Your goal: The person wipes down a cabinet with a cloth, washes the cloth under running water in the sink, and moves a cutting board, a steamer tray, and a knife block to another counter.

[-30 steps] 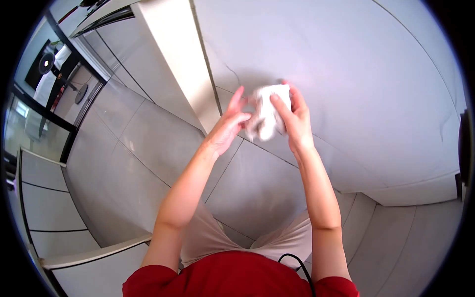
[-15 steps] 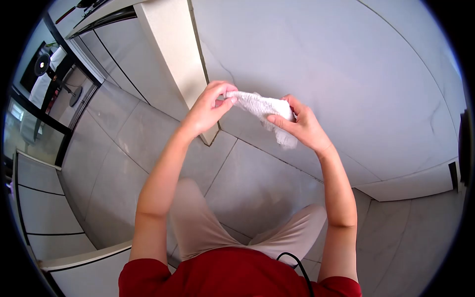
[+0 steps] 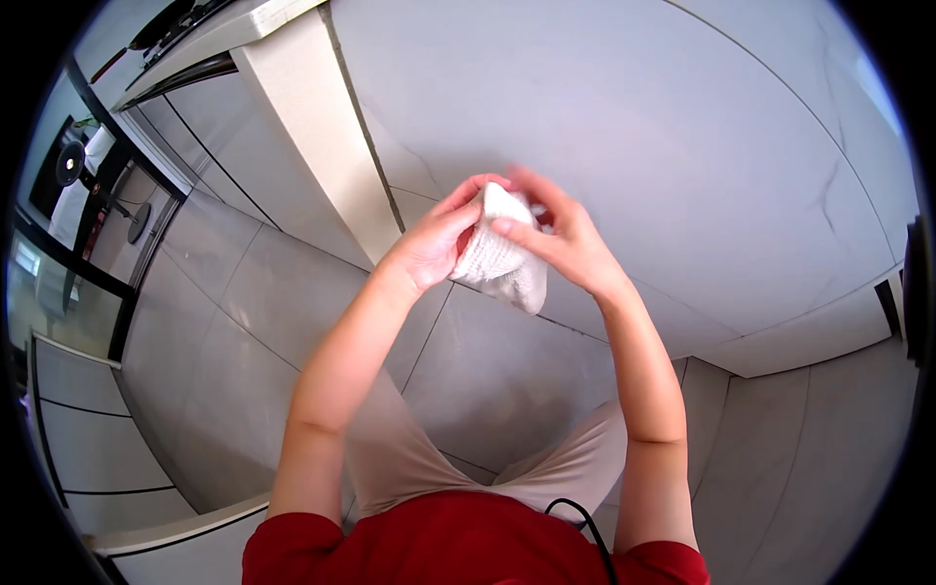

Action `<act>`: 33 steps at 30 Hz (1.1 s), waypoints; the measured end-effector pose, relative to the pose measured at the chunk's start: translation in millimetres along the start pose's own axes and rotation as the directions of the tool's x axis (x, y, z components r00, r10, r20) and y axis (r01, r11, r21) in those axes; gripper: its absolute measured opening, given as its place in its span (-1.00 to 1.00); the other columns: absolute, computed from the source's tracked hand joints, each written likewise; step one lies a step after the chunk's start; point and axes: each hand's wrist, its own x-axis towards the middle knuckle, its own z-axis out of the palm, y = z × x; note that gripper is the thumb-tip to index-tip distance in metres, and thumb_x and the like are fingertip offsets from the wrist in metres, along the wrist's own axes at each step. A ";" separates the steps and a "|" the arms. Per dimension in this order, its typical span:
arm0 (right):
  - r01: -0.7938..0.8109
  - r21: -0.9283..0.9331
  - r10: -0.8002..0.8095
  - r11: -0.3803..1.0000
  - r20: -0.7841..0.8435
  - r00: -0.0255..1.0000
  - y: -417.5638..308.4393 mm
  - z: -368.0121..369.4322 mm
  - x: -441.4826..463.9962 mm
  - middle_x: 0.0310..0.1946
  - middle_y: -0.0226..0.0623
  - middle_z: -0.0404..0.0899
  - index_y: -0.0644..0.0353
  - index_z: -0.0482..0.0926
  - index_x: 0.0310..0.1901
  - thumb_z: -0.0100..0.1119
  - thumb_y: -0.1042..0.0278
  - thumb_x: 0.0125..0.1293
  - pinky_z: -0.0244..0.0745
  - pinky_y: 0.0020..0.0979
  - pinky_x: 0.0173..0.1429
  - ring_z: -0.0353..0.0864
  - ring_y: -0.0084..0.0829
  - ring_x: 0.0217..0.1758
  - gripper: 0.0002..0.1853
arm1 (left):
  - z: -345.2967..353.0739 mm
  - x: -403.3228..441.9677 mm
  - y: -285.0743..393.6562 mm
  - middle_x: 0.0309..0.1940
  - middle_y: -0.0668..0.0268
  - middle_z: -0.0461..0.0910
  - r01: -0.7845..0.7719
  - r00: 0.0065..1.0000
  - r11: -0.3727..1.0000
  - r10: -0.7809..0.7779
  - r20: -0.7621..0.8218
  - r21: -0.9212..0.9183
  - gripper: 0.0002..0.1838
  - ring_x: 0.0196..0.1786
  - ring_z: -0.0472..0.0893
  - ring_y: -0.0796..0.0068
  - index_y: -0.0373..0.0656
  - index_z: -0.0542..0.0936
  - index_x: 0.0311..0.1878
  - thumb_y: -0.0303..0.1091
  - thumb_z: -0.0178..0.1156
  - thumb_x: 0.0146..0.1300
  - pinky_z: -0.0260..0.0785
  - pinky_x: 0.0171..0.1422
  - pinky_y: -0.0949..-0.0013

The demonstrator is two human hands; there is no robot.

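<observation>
A white knitted cloth item [image 3: 502, 263], folded and bunched, hangs between my two hands near the middle of the view. My left hand [image 3: 444, 234] is closed on its left side, with the fingers behind it. At its upper right, my right hand [image 3: 561, 234] has the thumb on the front of the cloth; its raised fingers are a little blurred. The lower end of the cloth hangs free above the floor.
A pale wall [image 3: 624, 127] rises just beyond my hands. At the left are a counter [image 3: 268, 19] with a dark pan, white cabinets [image 3: 205, 136], and a glass door with a fan behind it. Grey tiles [image 3: 253, 312] cover the floor; a low white cabinet stands at lower left.
The cloth was stretched sideways between my hands and is now bunched and hanging down. My hands have come together, the left moving right and the right slightly left.
</observation>
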 end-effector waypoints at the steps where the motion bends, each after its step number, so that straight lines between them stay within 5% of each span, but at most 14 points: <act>1: -0.034 -0.145 0.051 0.989 0.118 0.992 -1.1 -0.9 4.8 -0.08 -0.03 0.56 0.27 0.53 0.07 0.37 0.13 0.11 0.44 -0.27 0.14 0.56 -0.16 0.05 -0.46 | 0.5 1.5 -3.1 0.07 0.26 0.45 0.039 0.999 0.999 -0.039 -0.021 -0.029 -0.65 0.15 0.48 0.47 -0.13 0.36 0.21 -0.24 -0.05 0.43 0.37 0.23 0.33; 3: -0.009 -0.389 0.096 0.921 0.204 0.974 8.3 -4.0 10.8 -0.13 -0.15 0.61 0.28 0.56 -0.01 0.32 0.20 0.19 0.49 -0.36 0.03 0.60 -0.40 -0.06 -0.59 | 2.1 -0.5 -8.4 0.09 0.24 0.44 0.073 0.996 0.996 -0.075 -0.043 -0.060 -0.60 0.16 0.48 0.46 -0.17 0.34 0.22 -0.18 -0.03 0.42 0.36 0.24 0.33; 6: -0.155 -0.328 0.199 0.932 0.106 0.974 -15.7 -6.6 8.1 -0.26 -0.04 0.63 0.31 0.57 -0.07 0.31 0.22 0.16 0.51 -0.29 -0.08 0.64 -0.21 -0.20 -0.62 | 6.8 -17.7 -22.6 0.05 0.26 0.47 -0.083 0.988 0.989 0.098 -0.122 0.124 -0.49 0.13 0.48 0.49 -0.25 0.34 0.22 -0.13 0.13 0.34 0.33 0.24 0.35; 8: -0.025 -0.347 0.056 0.938 0.080 0.995 -15.3 -7.8 9.3 -0.36 -0.08 0.64 0.29 0.58 -0.10 0.30 0.27 0.16 0.53 -0.29 -0.16 0.66 -0.24 -0.30 -0.67 | -6.9 -21.9 -43.6 0.00 0.29 0.52 0.082 0.996 0.825 -0.058 -0.061 0.560 -0.51 0.09 0.48 0.56 -0.26 0.43 0.14 -0.19 0.27 0.24 0.33 0.19 0.40; 10: 0.027 -0.383 -0.038 0.924 -0.021 0.999 -24.6 -14.9 16.8 -0.35 -0.09 0.64 0.28 0.59 -0.13 0.32 0.25 0.15 0.53 -0.30 -0.18 0.66 -0.25 -0.31 -0.68 | -22.6 -23.4 -37.7 -0.10 0.36 0.53 0.199 0.980 0.723 -0.154 -0.125 0.662 -0.66 -0.02 0.46 0.64 -0.20 0.55 0.01 -0.29 0.32 0.21 0.36 0.01 0.46; 14: 0.127 -0.641 -0.284 0.757 -0.148 0.947 -56.7 -30.4 48.3 -0.39 -0.04 0.63 0.24 0.60 -0.18 0.32 0.20 0.14 0.54 -0.25 -0.17 0.66 -0.11 -0.31 -0.70 | -35.0 -7.6 29.6 -0.46 0.42 0.40 -0.184 0.835 0.237 0.550 0.024 0.954 -0.75 -0.39 0.35 0.61 -0.22 0.60 -0.09 -0.33 0.30 0.20 0.26 -0.30 0.49; 16: 0.181 -0.730 -0.426 0.658 -0.163 0.890 -76.8 -34.1 69.6 -0.27 -0.10 0.62 0.19 0.58 -0.13 0.28 0.20 0.17 0.54 -0.22 -0.23 0.64 -0.07 -0.27 -0.70 | -13.3 4.5 81.9 -0.46 0.22 0.44 -0.082 0.686 -0.058 0.721 0.099 0.995 -0.78 -0.37 0.49 0.34 -0.21 0.60 -0.16 -0.34 0.30 0.15 0.37 -0.23 0.32; 18: 0.227 -0.840 -0.625 0.493 -0.161 0.764 -93.8 -28.8 94.8 -0.26 -0.26 0.59 0.12 0.59 -0.15 0.28 0.23 0.17 0.50 -0.29 -0.19 0.61 -0.23 -0.25 -0.75 | 10.2 21.2 121.2 -0.52 0.38 0.36 -0.023 0.577 -0.195 0.798 0.172 0.980 -0.76 -0.44 0.39 0.53 -0.24 0.57 -0.13 -0.38 0.31 0.15 0.30 -0.33 0.45; 20: 0.228 -0.923 -0.790 0.311 -0.118 0.601 -96.6 -24.3 113.1 -0.25 -0.42 0.57 0.04 0.60 -0.17 0.29 0.25 0.18 0.46 -0.37 -0.15 0.58 -0.39 -0.24 -0.80 | 13.4 57.0 129.5 -0.52 0.37 0.38 -0.066 0.432 -0.113 0.892 0.131 0.991 -0.74 -0.43 0.43 0.52 -0.21 0.55 -0.12 -0.40 0.32 0.13 0.33 -0.30 0.42; 22: 0.194 -0.941 -0.868 -0.278 0.332 0.369 -84.3 -29.8 126.3 -0.12 -0.57 0.51 -0.09 0.58 -0.14 0.25 0.30 0.17 0.39 -0.33 0.01 0.53 -0.43 -0.06 -0.80 | 31.0 76.5 121.3 -0.50 0.34 0.41 -0.129 0.202 0.004 0.979 0.022 0.992 -0.64 -0.42 0.52 0.48 -0.18 0.44 -0.05 -0.47 0.32 0.09 0.39 -0.27 0.38; 23: 0.260 -0.899 -0.803 -0.352 0.433 0.411 -72.4 -29.8 129.5 -0.06 -0.61 0.49 -0.16 0.57 -0.02 0.19 0.33 0.17 0.28 -0.34 0.20 0.48 -0.54 0.10 -0.69 | 31.4 82.4 114.2 -0.43 0.31 0.43 -0.171 0.127 0.014 0.992 0.008 0.985 -0.63 -0.38 0.53 0.44 -0.20 0.42 -0.03 -0.49 0.30 0.10 0.40 -0.24 0.37; 26: 0.309 -0.855 -0.728 -0.416 0.517 0.450 -58.6 -27.1 135.6 -0.03 -0.56 0.46 -0.13 0.52 0.11 0.15 0.29 0.22 0.19 -0.30 0.32 0.40 -0.53 0.23 -0.61 | 21.0 100.3 81.9 -0.08 0.12 0.43 -0.301 -0.005 -0.091 0.996 0.094 0.949 -0.65 -0.09 0.54 0.22 -0.29 0.38 0.04 -0.52 0.18 0.19 0.41 0.05 0.24; 28: 0.333 -0.888 -0.692 -0.318 0.457 0.558 -51.8 -20.3 123.9 0.12 -0.52 0.43 -0.09 0.42 0.25 0.10 0.20 0.26 0.02 -0.27 0.46 0.26 -0.52 0.39 -0.51 | 21.3 112.3 56.6 0.38 -0.12 0.10 -0.205 0.093 -0.192 0.972 0.214 0.960 -0.47 0.47 0.03 -0.10 -0.33 0.21 0.33 -0.37 -0.01 0.34 -0.07 0.50 0.04; 33: 0.275 -0.840 -0.528 -0.468 0.516 0.675 -4.1 -13.6 105.6 0.42 -0.62 0.15 -0.08 0.35 0.32 -0.06 0.12 0.36 -0.16 -0.22 0.55 0.06 -0.54 0.50 -0.50 | 15.7 129.4 26.7 0.44 -0.18 -0.04 -0.131 0.145 -0.148 0.975 0.166 0.980 -0.28 0.50 -0.10 -0.17 -0.45 0.09 0.39 -0.09 -0.10 0.34 -0.29 0.55 -0.05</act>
